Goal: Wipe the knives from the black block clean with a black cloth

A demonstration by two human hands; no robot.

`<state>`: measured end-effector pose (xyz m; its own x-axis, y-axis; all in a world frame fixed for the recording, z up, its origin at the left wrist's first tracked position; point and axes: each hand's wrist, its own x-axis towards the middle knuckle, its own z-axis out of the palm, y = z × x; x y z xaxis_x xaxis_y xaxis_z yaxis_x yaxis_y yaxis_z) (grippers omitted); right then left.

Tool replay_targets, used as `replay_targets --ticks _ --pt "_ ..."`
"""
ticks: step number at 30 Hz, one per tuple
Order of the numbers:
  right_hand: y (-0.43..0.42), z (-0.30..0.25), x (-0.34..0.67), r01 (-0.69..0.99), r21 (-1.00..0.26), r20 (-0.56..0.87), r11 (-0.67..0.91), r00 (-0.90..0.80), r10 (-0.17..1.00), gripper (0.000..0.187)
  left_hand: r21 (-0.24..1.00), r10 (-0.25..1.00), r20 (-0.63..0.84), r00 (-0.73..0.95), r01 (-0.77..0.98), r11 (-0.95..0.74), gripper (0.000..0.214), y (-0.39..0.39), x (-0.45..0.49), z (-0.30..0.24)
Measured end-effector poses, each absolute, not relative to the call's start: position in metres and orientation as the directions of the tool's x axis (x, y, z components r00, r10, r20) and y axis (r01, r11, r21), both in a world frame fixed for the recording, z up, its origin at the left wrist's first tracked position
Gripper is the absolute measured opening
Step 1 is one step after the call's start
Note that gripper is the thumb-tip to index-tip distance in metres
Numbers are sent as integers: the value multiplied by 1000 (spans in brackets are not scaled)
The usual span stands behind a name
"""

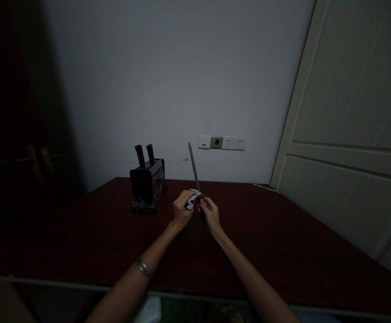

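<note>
My right hand is closed around the lower end of a honing steel, whose long grey rod points up and leans slightly left. A dark handle shows partly below my right fingers. In my left hand is a crumpled white and black cloth, pressed close to the base of the rod. The fingers of this hand are curled round it, and part of it is hidden. Both hands are nearly together above the dark red table.
Left of my hands stands a black knife block with two black-handled knives upright in it. Behind the table is a pale wall with sockets. A light door borders the right side. The table's front edge runs below my forearms.
</note>
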<state>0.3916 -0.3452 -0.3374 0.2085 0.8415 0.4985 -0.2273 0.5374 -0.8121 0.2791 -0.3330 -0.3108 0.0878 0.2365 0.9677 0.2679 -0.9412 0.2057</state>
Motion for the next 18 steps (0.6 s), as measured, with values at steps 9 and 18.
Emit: replay_targets --ticks 9,18 --pt "-346 -338 387 -228 -817 489 530 214 845 27 294 291 955 -55 304 -906 16 -327 278 -314" --pt "-342 -339 391 -203 -819 483 536 258 837 28 244 267 962 63 246 -938 12 -339 284 -314"
